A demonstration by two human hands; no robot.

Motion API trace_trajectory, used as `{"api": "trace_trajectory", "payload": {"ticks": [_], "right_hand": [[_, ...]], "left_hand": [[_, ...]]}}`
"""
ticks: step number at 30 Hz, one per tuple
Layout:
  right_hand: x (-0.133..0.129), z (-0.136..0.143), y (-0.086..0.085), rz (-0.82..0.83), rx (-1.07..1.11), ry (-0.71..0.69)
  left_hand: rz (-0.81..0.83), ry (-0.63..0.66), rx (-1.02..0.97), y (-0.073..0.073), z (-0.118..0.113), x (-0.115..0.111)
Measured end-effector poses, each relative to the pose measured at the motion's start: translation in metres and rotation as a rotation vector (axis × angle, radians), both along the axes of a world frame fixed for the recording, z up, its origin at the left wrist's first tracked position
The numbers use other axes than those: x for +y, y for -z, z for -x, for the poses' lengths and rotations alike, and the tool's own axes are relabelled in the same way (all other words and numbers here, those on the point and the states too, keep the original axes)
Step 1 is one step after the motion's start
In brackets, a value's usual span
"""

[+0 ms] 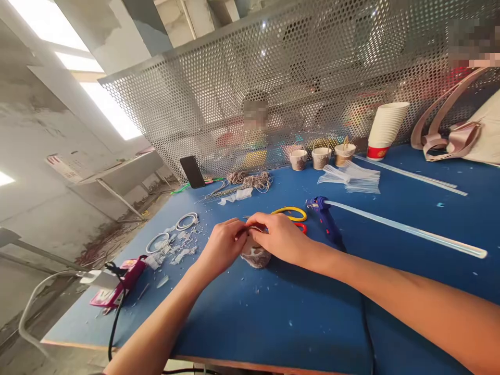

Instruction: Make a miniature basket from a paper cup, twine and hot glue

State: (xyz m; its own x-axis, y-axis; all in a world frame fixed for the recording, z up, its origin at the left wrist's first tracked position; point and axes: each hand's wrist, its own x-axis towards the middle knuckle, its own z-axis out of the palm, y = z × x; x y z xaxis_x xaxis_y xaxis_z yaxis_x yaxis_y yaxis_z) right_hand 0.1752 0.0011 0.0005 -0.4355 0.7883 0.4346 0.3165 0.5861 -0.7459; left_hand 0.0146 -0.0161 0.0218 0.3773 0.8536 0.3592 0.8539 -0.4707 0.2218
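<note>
A small cup (pixel 255 259) with a white and brown mottled side stands on the blue table in front of me. My left hand (pixel 225 242) is closed in a pinch at the cup's upper left rim. From the right, my right hand (pixel 280 235) reaches over the cup, thumb and fingers pinched at the rim. Something thin and dark shows between the fingertips, too small to name. Just behind my right hand lie scissors (pixel 291 212) with yellow and red handles, partly covered. A blue glue gun (pixel 326 219) lies to the right, a long clear glue stick (pixel 410 229) in its back.
Several small handled baskets (pixel 321 158), clear plastic strips (pixel 353 178) and stacked paper cups (pixel 387 130) stand along the perforated metal screen (pixel 219 104). Twine (pixel 253 180) and a phone (pixel 192 172) lie back left. A pink power strip (pixel 119 286) and scraps (pixel 179 247) are left.
</note>
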Motion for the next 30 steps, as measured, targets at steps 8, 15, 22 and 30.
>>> {"api": "trace_trajectory", "payload": {"ticks": [8, 15, 22, 30], "right_hand": [[-0.004, 0.001, 0.0, 0.012, 0.021, 0.005], [-0.007, -0.002, -0.007, 0.09, 0.05, -0.049], [-0.007, -0.02, -0.027, 0.111, -0.265, -0.09], [-0.003, -0.027, -0.031, 0.317, -0.213, -0.229]], "left_hand": [[0.017, -0.012, -0.034, 0.001, 0.0, -0.003], [0.023, -0.016, -0.053, 0.0, 0.001, -0.004], [0.041, -0.063, -0.046, 0.0, 0.001, -0.005], [0.013, -0.11, -0.047, 0.004, 0.002, -0.007]]}}
